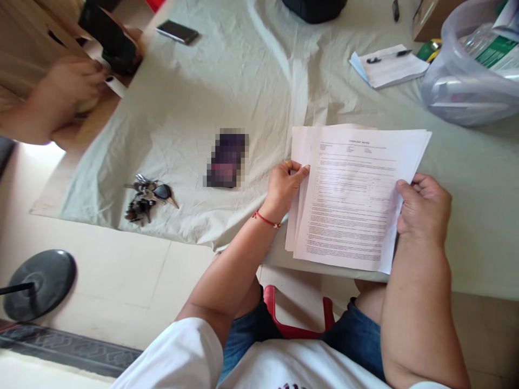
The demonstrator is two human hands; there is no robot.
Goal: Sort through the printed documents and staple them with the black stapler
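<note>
Several printed paper sheets (348, 205) lie in a loose, slightly fanned stack at the front of the table, partly over its edge. My left hand (284, 185) pinches the stack's left edge between thumb and fingers. On the opposite edge, my right hand (425, 205) grips the sheets with the thumb on top and the fingers partly hidden behind. To the left of my left hand lies a dark phone-like object (226, 159), blurred by pixelation. A bunch of keys (148, 197) rests farther left, near the table's front edge.
A cloth-covered table (194, 97) spreads ahead. At right stand a clear plastic tub (450, 97) with items inside and a notepad (391, 73) bearing a pen (389, 56). A phone (177, 32) lies top left, near another person's hands (77, 81) and a dark device (109, 40).
</note>
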